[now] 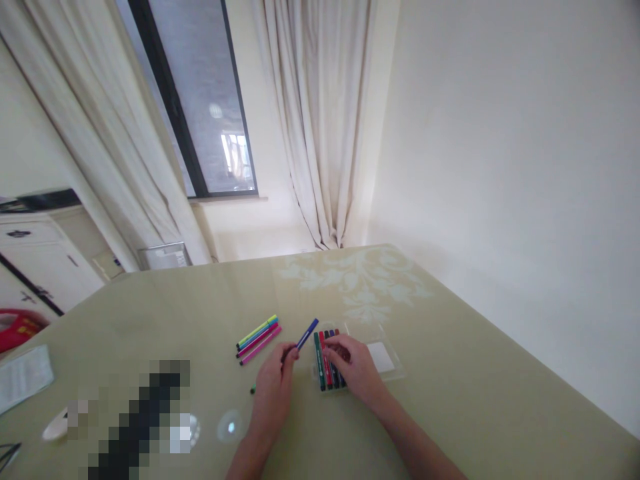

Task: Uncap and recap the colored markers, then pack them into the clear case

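My left hand is closed around a blue marker, whose upper part points up and to the right. My right hand reaches over a clear plastic case with its lid folded open to the right. Inside the case several markers lie side by side, among them a green marker and a red marker. The right fingers are bent together over them; what they pinch, if anything, is hidden. Left of the case lie several loose markers, including a yellow marker and a pink marker.
A green-tipped marker shows partly beside my left wrist. The table has a pale floral pattern. A white oval object, a pale flat item and a red object sit at the left. A wall borders the right.
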`<state>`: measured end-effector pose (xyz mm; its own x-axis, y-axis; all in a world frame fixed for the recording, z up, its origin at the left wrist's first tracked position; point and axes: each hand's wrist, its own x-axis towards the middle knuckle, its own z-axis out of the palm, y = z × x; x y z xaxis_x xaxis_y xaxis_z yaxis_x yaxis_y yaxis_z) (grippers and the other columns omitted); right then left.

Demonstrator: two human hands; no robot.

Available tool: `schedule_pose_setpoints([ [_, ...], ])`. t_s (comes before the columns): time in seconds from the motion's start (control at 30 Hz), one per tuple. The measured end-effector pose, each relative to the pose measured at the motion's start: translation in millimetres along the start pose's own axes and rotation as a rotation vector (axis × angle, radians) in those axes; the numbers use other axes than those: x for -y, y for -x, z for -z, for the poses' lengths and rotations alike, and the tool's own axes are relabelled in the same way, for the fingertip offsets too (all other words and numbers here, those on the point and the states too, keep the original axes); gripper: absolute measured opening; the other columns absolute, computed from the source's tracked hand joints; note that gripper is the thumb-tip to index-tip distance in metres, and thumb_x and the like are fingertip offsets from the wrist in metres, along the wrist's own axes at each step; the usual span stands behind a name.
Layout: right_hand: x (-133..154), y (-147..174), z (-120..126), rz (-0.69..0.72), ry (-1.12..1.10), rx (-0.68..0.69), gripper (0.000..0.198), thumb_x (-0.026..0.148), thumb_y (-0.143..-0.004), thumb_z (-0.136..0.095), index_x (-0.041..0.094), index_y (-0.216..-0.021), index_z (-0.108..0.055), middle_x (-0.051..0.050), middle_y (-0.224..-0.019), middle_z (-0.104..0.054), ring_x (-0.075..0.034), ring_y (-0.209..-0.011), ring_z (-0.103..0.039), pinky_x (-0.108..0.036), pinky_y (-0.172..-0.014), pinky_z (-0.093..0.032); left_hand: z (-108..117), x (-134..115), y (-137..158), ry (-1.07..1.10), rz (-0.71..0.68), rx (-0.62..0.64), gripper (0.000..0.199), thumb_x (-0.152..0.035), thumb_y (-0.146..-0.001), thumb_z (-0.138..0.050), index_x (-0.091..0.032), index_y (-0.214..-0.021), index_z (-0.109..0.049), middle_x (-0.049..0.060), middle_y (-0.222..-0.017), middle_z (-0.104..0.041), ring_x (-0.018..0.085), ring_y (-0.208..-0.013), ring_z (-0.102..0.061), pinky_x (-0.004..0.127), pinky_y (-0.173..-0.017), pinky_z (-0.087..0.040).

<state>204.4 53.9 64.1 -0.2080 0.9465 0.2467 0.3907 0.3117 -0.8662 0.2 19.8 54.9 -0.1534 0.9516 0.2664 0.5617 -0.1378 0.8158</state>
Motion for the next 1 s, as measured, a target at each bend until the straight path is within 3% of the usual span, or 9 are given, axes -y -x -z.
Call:
schedule_pose_setpoints([
  [0.13,5,0,-2,-0.045,-0.228,0.068,0.031,0.046,-0.094,-0.06,0.019,-0.098,-0.074,-0.003,-0.084,-0.072,-0.019,-0.074,-0.065,-0.028,-0.069,-0.051,-24,-17,17,0.124,-0.022,0.112,0.041,-0.052,-0.104,-0.04,-0.023,-0.106,-0.069,0.005,-0.09,-0.074,0.023,-0.08,-0.069,0.034,-0.075,-0.054],
  [0.3,7,-1,-5,-0.111,-0.46,0.085,0.039,0.057,-0.088,-0.067,0.019,-0.097,-0.074,-0.004,-0.089,-0.073,-0.02,-0.079,-0.067,-0.031,-0.073,-0.055,-29,-18,20,0.143,-0.035,0.146,0.04,-0.048,-0.105,-0.041,-0.021,-0.112,-0.069,0.006,-0.095,-0.075,0.021,-0.082,-0.07,0.033,-0.075,-0.056],
  [0.43,0,-7,-2,-0.157,-0.566,-0.06,0.044,0.059,-0.081,-0.073,0.018,-0.1,-0.075,-0.006,-0.088,-0.075,-0.021,-0.078,-0.068,-0.033,-0.073,-0.055,-31,-15,21,0.026,-0.164,0.158,0.034,-0.041,-0.107,-0.042,-0.022,-0.12,-0.068,0.008,-0.114,-0.075,0.022,-0.101,-0.07,0.035,-0.088,-0.057],
  [0.57,-16,-18,24,-0.177,-0.412,-0.266,0.047,0.056,-0.08,-0.069,0.016,-0.103,-0.077,-0.008,-0.087,-0.076,-0.022,-0.075,-0.068,-0.032,-0.066,-0.053,-44,-14,26,-0.299,-0.524,0.233,0.037,-0.028,-0.104,-0.05,-0.025,-0.139,-0.06,0.008,-0.136,-0.068,0.024,-0.126,-0.063,0.042,-0.106,-0.052],
  [0.67,-30,-22,45,-0.214,-0.246,-0.246,0.045,0.054,-0.079,-0.066,0.016,-0.099,-0.078,-0.01,-0.085,-0.078,-0.025,-0.075,-0.071,-0.033,-0.064,-0.055,-55,-12,28,-0.458,-0.693,0.307,0.048,-0.023,-0.1,-0.056,-0.028,-0.148,-0.052,0.007,-0.147,-0.061,0.024,-0.137,-0.056,0.043,-0.112,-0.049],
  [0.83,-38,-19,45,-0.253,-0.111,-0.058,0.034,0.044,-0.08,-0.064,0.017,-0.096,-0.078,-0.009,-0.084,-0.08,-0.026,-0.076,-0.075,-0.036,-0.065,-0.057,-63,-4,30,-0.549,-0.683,0.292,0.044,-0.015,-0.101,-0.052,-0.029,-0.143,-0.057,0.004,-0.143,-0.065,0.022,-0.133,-0.059,0.042,-0.11,-0.049],
  [1.0,-31,-12,24,-0.181,0.041,-0.051,0.019,0.026,-0.083,-0.063,0.018,-0.095,-0.077,-0.007,-0.085,-0.079,-0.023,-0.078,-0.074,-0.035,-0.077,-0.057,-60,-4,32,-0.547,-0.663,0.259,0.047,-0.013,-0.1,-0.051,-0.03,-0.144,-0.056,0.004,-0.141,-0.065,0.021,-0.13,-0.06,0.04,-0.11,-0.048],
])
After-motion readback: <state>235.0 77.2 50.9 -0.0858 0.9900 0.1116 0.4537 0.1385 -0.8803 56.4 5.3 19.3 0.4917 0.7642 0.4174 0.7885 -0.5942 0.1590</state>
